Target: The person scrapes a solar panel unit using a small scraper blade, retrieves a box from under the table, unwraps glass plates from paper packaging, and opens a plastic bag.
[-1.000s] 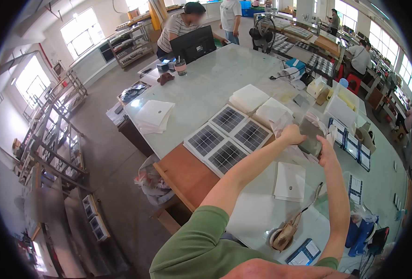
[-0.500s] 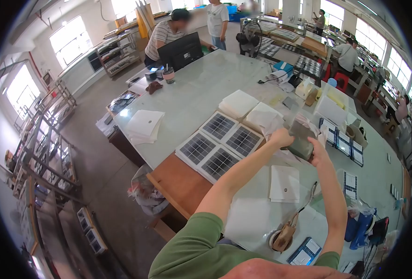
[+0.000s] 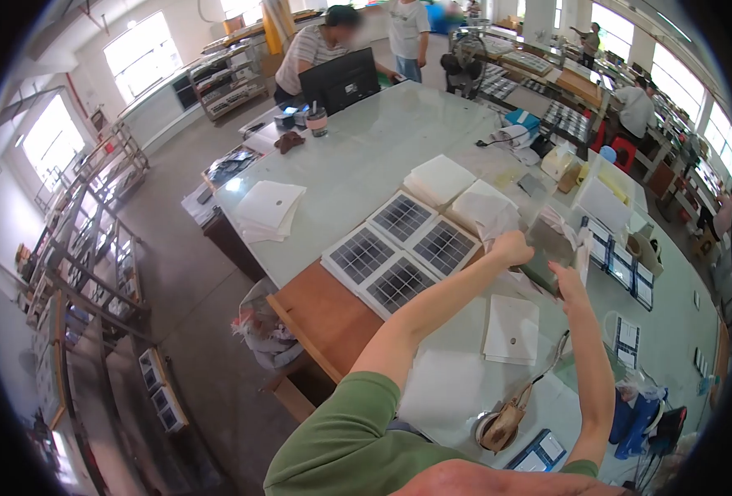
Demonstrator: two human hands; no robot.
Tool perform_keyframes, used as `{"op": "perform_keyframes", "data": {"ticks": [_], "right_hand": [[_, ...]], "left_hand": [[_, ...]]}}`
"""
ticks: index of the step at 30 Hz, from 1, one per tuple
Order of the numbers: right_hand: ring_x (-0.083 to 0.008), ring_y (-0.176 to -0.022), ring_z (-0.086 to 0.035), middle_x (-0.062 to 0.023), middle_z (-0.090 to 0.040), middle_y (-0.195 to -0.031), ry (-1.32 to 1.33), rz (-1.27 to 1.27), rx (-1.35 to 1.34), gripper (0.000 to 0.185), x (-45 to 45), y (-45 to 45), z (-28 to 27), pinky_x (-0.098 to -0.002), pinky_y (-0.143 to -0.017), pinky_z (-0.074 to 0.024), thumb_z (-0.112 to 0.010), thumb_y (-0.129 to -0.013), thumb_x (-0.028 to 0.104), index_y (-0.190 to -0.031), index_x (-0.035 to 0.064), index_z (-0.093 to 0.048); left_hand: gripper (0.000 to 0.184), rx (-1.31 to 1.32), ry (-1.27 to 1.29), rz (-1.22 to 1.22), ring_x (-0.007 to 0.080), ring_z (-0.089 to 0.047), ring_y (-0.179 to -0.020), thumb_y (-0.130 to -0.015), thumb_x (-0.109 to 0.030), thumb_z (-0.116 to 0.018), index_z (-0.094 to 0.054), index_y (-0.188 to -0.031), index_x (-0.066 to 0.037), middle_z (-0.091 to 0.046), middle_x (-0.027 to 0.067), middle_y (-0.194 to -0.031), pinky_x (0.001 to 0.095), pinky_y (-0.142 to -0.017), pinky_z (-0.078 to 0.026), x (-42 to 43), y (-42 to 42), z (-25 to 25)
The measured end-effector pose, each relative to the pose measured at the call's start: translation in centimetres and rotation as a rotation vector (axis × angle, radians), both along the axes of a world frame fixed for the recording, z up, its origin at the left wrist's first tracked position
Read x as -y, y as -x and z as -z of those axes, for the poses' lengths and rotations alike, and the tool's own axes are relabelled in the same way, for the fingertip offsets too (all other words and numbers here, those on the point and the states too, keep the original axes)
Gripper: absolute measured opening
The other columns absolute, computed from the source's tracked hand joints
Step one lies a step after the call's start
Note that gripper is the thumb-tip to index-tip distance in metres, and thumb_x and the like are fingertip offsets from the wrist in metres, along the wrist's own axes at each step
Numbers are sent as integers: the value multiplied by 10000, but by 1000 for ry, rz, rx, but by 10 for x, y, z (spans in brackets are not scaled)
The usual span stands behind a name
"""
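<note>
A grey-green slab lies ahead of me among crumpled white wrapping on the table's right half. My left hand is at its left corner, with fingers curled against it; their tips are partly hidden. My right hand is just below its near right edge, with a finger stretched toward it. Whether that finger touches the slab is hard to see. Left of my left hand, several small solar panels with white borders lie on a brown board. A stack of white sheets sits between my forearms.
Near me are a brown-handled tool on a round holder and a blue-edged device. More white sheets lie left. A monitor and cup stand at the far edge. Other people work behind the table.
My right hand has drawn slightly down and back from the slab's right edge. My left hand stays beside the slab. The whole view has shifted a little.
</note>
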State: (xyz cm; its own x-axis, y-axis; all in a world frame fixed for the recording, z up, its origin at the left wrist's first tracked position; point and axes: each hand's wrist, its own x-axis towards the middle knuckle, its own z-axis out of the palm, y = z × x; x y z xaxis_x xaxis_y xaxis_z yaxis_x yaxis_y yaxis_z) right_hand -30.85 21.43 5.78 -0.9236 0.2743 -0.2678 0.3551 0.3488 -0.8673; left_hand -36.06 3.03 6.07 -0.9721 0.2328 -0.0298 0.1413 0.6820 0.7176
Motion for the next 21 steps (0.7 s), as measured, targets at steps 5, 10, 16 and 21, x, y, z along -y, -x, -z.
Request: {"op": "perform_keyframes", "data": {"ticks": [5,10,16,21], "right_hand": [[-163,-728,-584,-35,-612,-844,421,-111,-16,374,-17,15,10,-292,-626,-450,-646,-817,369,-1045,80,-578],[-188,-884,-622,-58,-638,-981,571,-47,-2,425,-6,2,-12,-325,-770,-496,-651,-816,389,-1072,60,-570],[-198,-1012,-574,-89,-597,-1109,532,-83,138,507,-7,-6,-30,-333,-872,-447,-639,-830,374,-1183,27,-526],[-173,-941,-595,-71,-614,-1037,477,-238,60,411,5,-20,-31,-303,-834,-451,-568,-878,346,-1130,22,-558]], "left_hand": [[371,115,-90,-61,365,-653,-836,-706,-257,-597,-656,-838,85,-651,252,-878,401,-752,-527,2,-3,-4],[313,3,-66,-78,355,-657,-828,-693,-210,-593,-666,-826,65,-658,237,-873,401,-742,-530,1,-6,-7],[302,88,-52,-54,349,-644,-906,-617,-137,-601,-677,-847,42,-652,243,-926,378,-787,-516,2,4,-10],[331,143,-22,-11,334,-649,-897,-572,-136,-631,-682,-848,41,-654,241,-927,367,-772,-518,11,2,-18]]}}
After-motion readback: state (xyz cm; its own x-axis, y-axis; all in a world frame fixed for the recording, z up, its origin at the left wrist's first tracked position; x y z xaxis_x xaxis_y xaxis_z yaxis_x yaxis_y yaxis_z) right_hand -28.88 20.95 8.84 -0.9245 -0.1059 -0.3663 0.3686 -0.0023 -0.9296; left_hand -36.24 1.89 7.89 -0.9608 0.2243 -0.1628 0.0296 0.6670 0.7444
